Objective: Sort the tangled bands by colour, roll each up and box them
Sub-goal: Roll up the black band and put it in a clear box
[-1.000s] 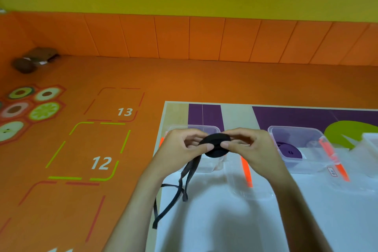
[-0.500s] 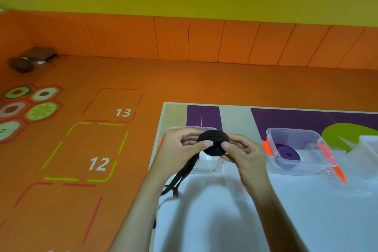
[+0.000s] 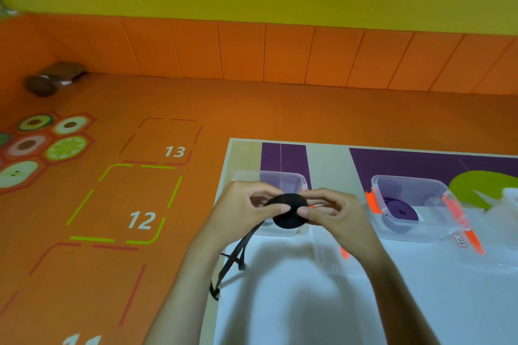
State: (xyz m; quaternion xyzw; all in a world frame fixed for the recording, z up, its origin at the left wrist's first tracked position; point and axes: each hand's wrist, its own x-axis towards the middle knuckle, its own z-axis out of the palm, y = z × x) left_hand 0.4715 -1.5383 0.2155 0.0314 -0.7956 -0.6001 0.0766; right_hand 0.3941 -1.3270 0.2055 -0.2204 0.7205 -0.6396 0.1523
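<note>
The left hand [image 3: 246, 206] and right hand [image 3: 337, 214] both pinch the black roll [image 3: 288, 214], thumbs on its face, held above the bench [image 3: 308, 305] before a clear box [image 3: 280, 178]. Its tail [image 3: 234, 262] hangs down (a purple roll [image 3: 398, 210] lies in the other box [image 3: 420, 180]). The floor [image 3: 280, 109] reads "12" [image 3: 141, 220] and "13" [image 3: 175, 151].

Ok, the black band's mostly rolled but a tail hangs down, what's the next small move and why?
Probably wind another turn, so the black roll takes up the loose tail. The left hand and right hand both pinch the roll, and the tail dangles unwound below them, so boxing looks premature.
</note>
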